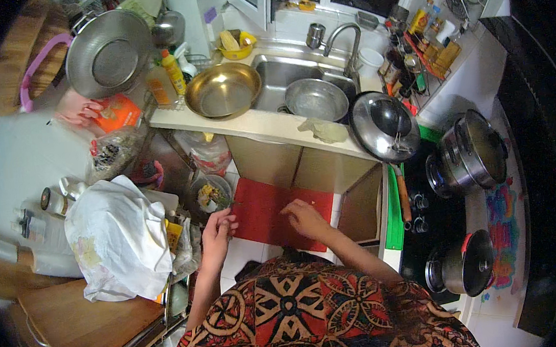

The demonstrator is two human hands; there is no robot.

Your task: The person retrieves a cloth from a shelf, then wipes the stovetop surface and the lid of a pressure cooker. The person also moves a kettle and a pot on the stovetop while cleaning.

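My left hand [220, 232] is in mid-air with its fingers loosely curled, and nothing shows in it. Just beyond it stands a waste bin [212, 193] with food scraps inside. My right hand [307, 220] hovers over the red floor mat [266, 214], fingers bent and slightly apart, holding nothing that I can see. Ahead is the steel sink [278, 67] with a metal basin [316, 99] in it. A gold-toned pan [223, 90] rests on the counter to the left of the basin.
A lidded wok [385, 125] sits at the counter's right end, its wooden handle [403, 195] jutting towards me. Pots [474, 151] stand on the stove at right. On the left are a white cloth [120, 237], a wooden board [92, 318] and a hanging colander [109, 54].
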